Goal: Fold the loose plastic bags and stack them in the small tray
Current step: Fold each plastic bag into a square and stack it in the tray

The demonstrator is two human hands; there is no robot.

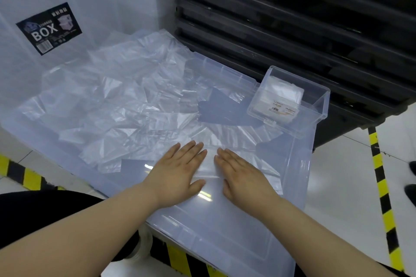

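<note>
A heap of loose plastic bags (117,101) lies at ten o'clock. Left hand (177,167) and right hand (244,174) press flat, fingers straight, on one clear bag (210,164) between them. The small tray (315,105) sits at two o'clock, nearer the right hand.

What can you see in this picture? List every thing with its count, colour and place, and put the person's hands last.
loose bags: many, clear, spread across the lid
flat bag: one, clear, under both hands
small tray: one, clear, far right corner of the lid
folded bags: one stack, whitish, inside the small tray
lid: one, pale blue see-through, under the bags and tray
storage box: one, see-through with black label, back left
crates: one stack, black, back right
striped tape: several strips, yellow and black, on the floor
left hand: one, flat on the bag
right hand: one, flat on the bag
</note>
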